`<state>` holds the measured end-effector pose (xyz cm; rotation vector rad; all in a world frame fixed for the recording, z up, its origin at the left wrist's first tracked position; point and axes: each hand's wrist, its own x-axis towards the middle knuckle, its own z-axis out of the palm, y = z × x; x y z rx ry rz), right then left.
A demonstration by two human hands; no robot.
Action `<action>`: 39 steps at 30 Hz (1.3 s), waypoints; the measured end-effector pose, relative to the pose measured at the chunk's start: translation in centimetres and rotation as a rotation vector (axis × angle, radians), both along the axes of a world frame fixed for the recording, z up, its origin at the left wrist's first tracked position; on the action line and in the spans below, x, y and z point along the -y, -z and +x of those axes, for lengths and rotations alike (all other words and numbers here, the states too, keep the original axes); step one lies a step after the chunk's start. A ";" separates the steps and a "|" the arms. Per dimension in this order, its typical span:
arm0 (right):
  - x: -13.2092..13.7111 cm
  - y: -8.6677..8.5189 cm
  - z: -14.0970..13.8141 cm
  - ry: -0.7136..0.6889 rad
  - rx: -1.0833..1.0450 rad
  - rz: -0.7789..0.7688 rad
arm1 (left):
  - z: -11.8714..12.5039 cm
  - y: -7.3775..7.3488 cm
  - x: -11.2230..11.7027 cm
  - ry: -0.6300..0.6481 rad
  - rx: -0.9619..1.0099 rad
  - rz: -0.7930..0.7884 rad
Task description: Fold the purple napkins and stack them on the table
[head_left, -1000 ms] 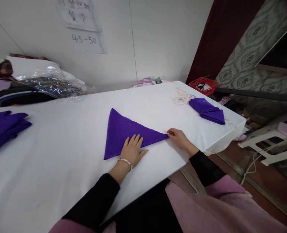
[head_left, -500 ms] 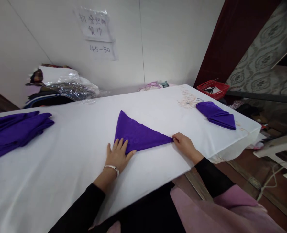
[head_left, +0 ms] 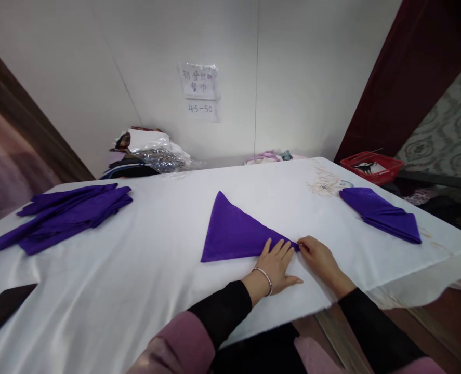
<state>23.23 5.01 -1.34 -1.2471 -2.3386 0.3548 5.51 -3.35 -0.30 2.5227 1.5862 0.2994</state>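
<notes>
A purple napkin folded into a triangle lies flat in the middle of the white tablecloth. My left hand, with a silver bracelet on the wrist, rests open and flat on the napkin's lower right part, fingers stretched out. My right hand is just to the right of it, fingers pinched on the napkin's right tip. Both arms wear black sleeves.
A loose pile of purple napkins lies at the left of the table. A folded purple napkin sits at the right by an embroidered patch. A red basket stands beyond the right edge. Bagged fabrics lie against the wall.
My left hand has slid right along the napkin's lower edge, from its left corner to beside my right hand at the tip. The camera has swung left and back.
</notes>
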 end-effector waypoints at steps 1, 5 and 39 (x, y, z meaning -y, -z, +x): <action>0.0 0.1 0.0 0.000 0.003 0.006 | 0.0 0.1 -0.1 -0.001 0.004 -0.024; -0.2 0.5 0.3 0.000 0.019 0.068 | 0.0 0.3 -0.3 -0.006 0.027 -0.115; 2.8 2.4 2.1 -0.324 0.360 0.082 | -2.4 0.1 0.8 -0.031 -0.021 -0.124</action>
